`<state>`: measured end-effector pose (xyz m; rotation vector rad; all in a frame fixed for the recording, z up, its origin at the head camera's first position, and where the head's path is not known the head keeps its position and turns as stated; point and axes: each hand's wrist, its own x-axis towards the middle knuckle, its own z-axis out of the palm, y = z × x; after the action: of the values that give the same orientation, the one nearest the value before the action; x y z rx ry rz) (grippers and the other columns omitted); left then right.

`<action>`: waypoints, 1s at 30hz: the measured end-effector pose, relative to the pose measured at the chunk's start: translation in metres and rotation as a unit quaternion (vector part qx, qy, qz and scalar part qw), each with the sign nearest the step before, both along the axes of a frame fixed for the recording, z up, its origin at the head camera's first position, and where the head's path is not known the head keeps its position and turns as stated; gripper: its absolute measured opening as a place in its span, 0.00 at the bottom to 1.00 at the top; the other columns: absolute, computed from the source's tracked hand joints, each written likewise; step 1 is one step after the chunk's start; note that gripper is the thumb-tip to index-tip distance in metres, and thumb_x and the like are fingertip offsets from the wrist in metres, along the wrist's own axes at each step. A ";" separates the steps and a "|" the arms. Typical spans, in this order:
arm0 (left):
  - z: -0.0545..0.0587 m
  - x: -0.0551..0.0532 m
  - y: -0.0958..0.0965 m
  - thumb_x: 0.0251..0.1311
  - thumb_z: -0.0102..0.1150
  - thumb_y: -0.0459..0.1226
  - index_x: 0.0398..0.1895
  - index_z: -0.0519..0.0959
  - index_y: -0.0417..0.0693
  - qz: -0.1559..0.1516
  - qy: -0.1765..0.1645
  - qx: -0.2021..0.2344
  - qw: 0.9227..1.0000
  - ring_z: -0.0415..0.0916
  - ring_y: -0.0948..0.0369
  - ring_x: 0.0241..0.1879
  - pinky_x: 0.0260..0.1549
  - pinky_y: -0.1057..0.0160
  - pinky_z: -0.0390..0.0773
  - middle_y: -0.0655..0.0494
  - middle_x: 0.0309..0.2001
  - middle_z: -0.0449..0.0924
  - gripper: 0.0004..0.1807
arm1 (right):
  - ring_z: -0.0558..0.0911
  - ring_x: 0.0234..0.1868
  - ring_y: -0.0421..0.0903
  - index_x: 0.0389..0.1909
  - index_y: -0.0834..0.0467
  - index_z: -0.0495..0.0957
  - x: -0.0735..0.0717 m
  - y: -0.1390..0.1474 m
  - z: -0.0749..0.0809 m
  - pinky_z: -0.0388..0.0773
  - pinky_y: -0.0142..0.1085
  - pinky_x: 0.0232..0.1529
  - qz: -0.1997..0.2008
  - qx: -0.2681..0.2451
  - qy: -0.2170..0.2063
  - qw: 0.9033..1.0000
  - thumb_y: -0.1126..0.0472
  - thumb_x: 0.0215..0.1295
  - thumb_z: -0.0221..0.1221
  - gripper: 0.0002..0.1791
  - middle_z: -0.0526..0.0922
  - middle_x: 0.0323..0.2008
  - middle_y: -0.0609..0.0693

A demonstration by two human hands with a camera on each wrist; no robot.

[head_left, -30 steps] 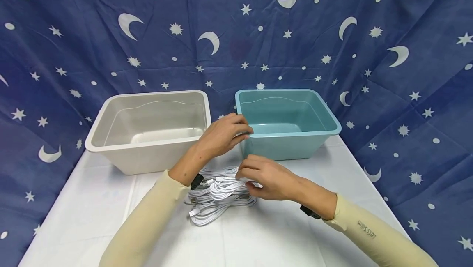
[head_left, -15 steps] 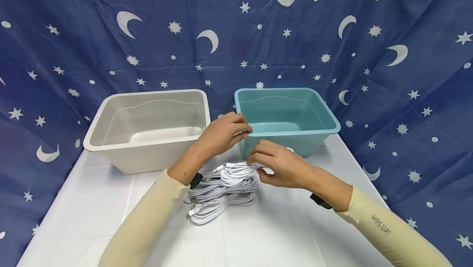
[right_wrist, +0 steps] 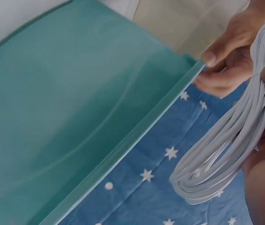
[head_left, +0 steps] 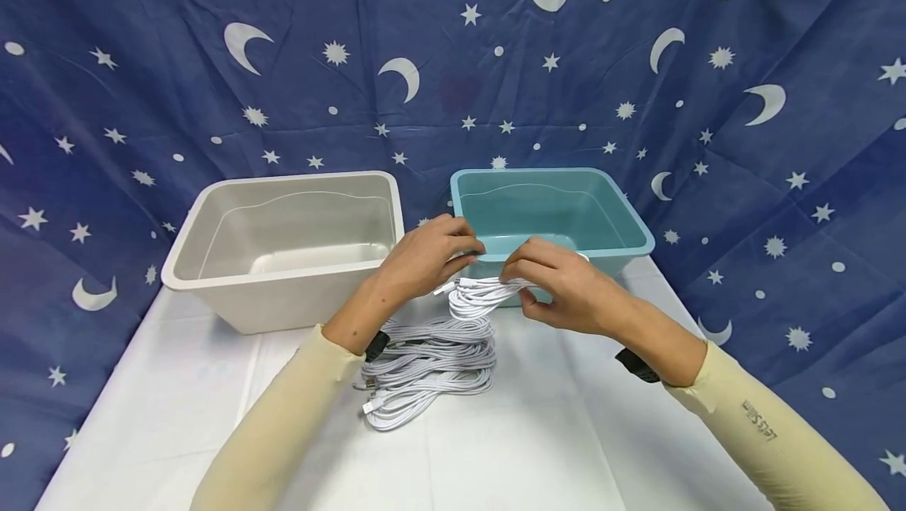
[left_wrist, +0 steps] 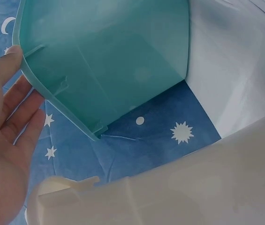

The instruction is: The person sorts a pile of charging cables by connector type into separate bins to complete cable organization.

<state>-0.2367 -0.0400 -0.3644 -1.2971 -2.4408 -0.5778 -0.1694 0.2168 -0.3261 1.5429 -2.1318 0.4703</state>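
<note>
My right hand (head_left: 569, 287) holds a coiled bundle of white USB cable (head_left: 477, 296) between thumb and fingers, in front of the teal bin (head_left: 552, 258). Long loops of this cable (right_wrist: 223, 145) hang from the fingers in the right wrist view. My left hand (head_left: 425, 255) is at the near left corner of the teal bin, thumb and fingers around its rim (left_wrist: 59, 105). Below the hands, more coiled white cables (head_left: 428, 369) lie piled on the table, with a plug end showing at the front left.
To the left stands a beige bin (head_left: 283, 279), its inside bare. A white cloth covers the table (head_left: 495, 456). Behind rises a dark blue curtain (head_left: 439, 47) with moons and stars. Between the two bins runs a narrow gap.
My right hand has lifted the cable bundle off the pile and moved it up and right, toward the teal bin. The left hand has stayed at the rim.
</note>
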 end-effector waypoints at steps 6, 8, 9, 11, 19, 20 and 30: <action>-0.001 0.000 0.000 0.69 0.60 0.44 0.49 0.85 0.63 0.008 0.011 -0.016 1.000 0.70 0.65 0.47 0.43 0.67 0.73 0.66 0.47 0.76 0.10 | 0.76 0.44 0.41 0.43 0.57 0.82 -0.010 0.010 0.003 0.71 0.26 0.45 -0.017 -0.010 -0.002 1.000 0.71 0.52 0.58 0.16 0.80 0.43 0.46; -0.002 0.000 0.000 0.67 0.63 0.41 0.50 0.85 0.63 0.011 0.015 -0.017 1.000 0.70 0.65 0.48 0.45 0.66 0.73 0.66 0.47 0.76 0.11 | 0.76 0.44 0.41 0.43 0.57 0.82 -0.014 0.013 0.004 0.70 0.26 0.45 -0.022 -0.013 -0.006 1.000 0.72 0.53 0.58 0.16 0.81 0.43 0.46; -0.002 -0.001 0.000 0.66 0.64 0.40 0.50 0.85 0.63 0.012 0.015 -0.018 1.000 0.70 0.64 0.48 0.45 0.65 0.74 0.66 0.48 0.76 0.11 | 0.76 0.45 0.41 0.43 0.58 0.82 -0.016 0.015 0.004 0.70 0.26 0.45 -0.025 -0.015 -0.009 1.000 0.72 0.53 0.58 0.16 0.81 0.43 0.46; -0.002 -0.001 0.000 0.65 0.65 0.39 0.51 0.85 0.62 0.014 0.012 -0.017 1.000 0.70 0.64 0.49 0.46 0.64 0.74 0.65 0.48 0.76 0.13 | 0.76 0.45 0.41 0.44 0.58 0.82 -0.020 0.020 0.004 0.69 0.26 0.45 -0.034 -0.018 -0.014 0.999 0.72 0.53 0.58 0.17 0.81 0.44 0.46; -0.003 -0.001 0.000 0.66 0.64 0.44 0.46 0.85 0.58 0.009 0.012 0.004 1.000 0.69 0.65 0.45 0.40 0.66 0.72 0.65 0.47 0.77 0.08 | 0.76 0.42 0.43 0.45 0.59 0.82 -0.034 0.038 0.001 0.67 0.28 0.41 -0.061 -0.038 -0.016 0.997 0.74 0.53 0.59 0.18 0.82 0.45 0.48; -0.003 -0.001 0.000 0.66 0.64 0.44 0.45 0.85 0.58 0.008 0.014 0.007 1.000 0.69 0.65 0.44 0.40 0.66 0.73 0.65 0.46 0.77 0.08 | 0.75 0.42 0.43 0.45 0.59 0.82 -0.036 0.040 0.000 0.67 0.28 0.41 -0.064 -0.038 -0.015 0.997 0.74 0.53 0.59 0.18 0.82 0.45 0.49; 0.000 -0.002 0.000 0.66 0.64 0.43 0.47 0.87 0.61 0.000 0.011 0.012 1.000 0.69 0.66 0.46 0.43 0.67 0.71 0.67 0.46 0.76 0.09 | 0.76 0.43 0.45 0.45 0.60 0.82 -0.052 0.055 -0.004 0.69 0.33 0.43 -0.096 -0.029 -0.008 0.995 0.74 0.54 0.62 0.16 0.82 0.45 0.51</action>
<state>-0.2385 -0.0398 -0.3646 -1.2866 -2.4100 -0.5871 -0.2218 0.2716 -0.3301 1.2921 -2.2307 0.4735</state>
